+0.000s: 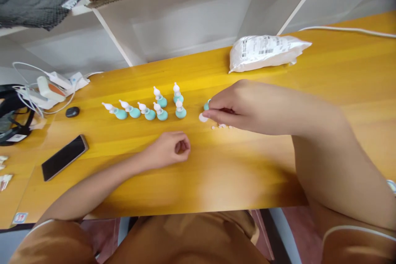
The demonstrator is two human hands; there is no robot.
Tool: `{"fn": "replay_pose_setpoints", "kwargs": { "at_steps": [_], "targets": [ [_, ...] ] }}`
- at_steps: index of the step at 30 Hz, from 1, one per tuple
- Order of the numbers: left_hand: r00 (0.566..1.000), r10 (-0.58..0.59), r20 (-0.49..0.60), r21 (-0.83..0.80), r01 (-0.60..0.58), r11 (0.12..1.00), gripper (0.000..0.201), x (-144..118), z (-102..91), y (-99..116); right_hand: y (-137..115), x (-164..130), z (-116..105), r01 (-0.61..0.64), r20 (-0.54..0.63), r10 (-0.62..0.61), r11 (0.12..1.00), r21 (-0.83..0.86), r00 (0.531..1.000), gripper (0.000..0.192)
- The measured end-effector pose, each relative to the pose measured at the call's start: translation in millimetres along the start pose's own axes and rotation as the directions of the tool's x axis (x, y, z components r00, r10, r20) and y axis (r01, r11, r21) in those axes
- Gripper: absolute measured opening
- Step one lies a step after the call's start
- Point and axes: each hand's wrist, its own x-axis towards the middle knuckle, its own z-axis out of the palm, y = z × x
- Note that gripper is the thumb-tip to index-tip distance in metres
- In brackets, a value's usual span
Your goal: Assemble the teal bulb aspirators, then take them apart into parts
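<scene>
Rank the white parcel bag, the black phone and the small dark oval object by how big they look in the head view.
1. White parcel bag, largest, though farthest from the camera.
2. Black phone, clearly smaller.
3. Small dark oval object, smallest by far.
No two look alike, so nearness leaves the order unchanged.

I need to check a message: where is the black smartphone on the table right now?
In the head view, the black smartphone lies screen-up on the yellow wooden table, at its left, left of the closed left hand.
</scene>
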Motion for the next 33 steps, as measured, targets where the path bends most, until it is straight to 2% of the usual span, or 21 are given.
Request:
{"fn": "replay_pose_setpoints", "kwargs": {
  "at_steps": [3,5,6,8,10,11,13,16,22,28,33],
  "targets": [
    [0.993,-0.118,0.012,-0.391,0.113,0.914,0.020,-28.6,-16.7,-21.8,-2.8,21.6,23.2,0.139,0.044,-0.158,0.945,0.296,0.986,0.047],
    [0.986,-0.160,-0.037,-0.604,0.105,0.790,0.032,-37.4,-23.2,-36.3,-5.7,37.6,52.1,0.116,0.064,-0.178,0.833,0.541,0.982,0.041],
    [0.981,-0.178,-0.076,-0.701,0.075,0.710,0.036,-39.0,-24.8,-42.3,-7.6,45.1,70.2,0.054,0.078,-0.139,0.752,0.657,0.987,0.041],
    [0.973,-0.193,-0.126,-0.822,0.007,0.570,0.040,-38.6,-25.8,-50.6,-11.3,57.3,109.5,-0.017,0.040,-0.033,0.533,0.846,0.999,0.044],
    [0.970,-0.188,-0.157,-0.884,-0.053,0.465,0.040,-35.9,-25.4,-53.7,-13.0,64.6,146.0,-0.035,-0.006,0.118,0.342,0.939,0.993,0.046],
    [0.967,-0.187,-0.170,-0.903,-0.077,0.423,0.039,-34.5,-25.2,-53.9,-12.7,66.4,160.7,-0.035,-0.021,0.190,0.285,0.958,0.982,0.047],
    [0.964,-0.192,-0.183,-0.929,-0.106,0.356,0.036,-32.8,-25.0,-53.2,-9.7,66.9,180.6,-0.045,-0.015,0.256,0.225,0.973,0.966,0.048],
    [0.969,-0.176,-0.176,-0.939,-0.111,0.326,0.035,-32.7,-25.3,-53.0,-3.4,64.1,190.6,-0.057,0.007,0.197,0.250,0.967,0.980,0.047],
    [0.980,-0.127,-0.154,-0.936,-0.104,0.336,0.033,-34.5,-23.1,-55.4,1.7,59.6,191.0,-0.007,-0.009,0.048,0.326,0.945,0.999,0.048],
    [0.981,-0.114,-0.160,-0.929,-0.110,0.354,0.036,-33.1,-18.8,-57.8,1.9,56.7,190.6,0.011,-0.028,0.039,0.378,0.926,0.999,0.044],
    [0.980,-0.126,-0.156,-0.918,-0.097,0.386,0.040,-32.7,-17.1,-60.6,0.7,56.1,189.1,0.025,-0.062,0.073,0.426,0.904,0.995,0.048]
  ]
}}
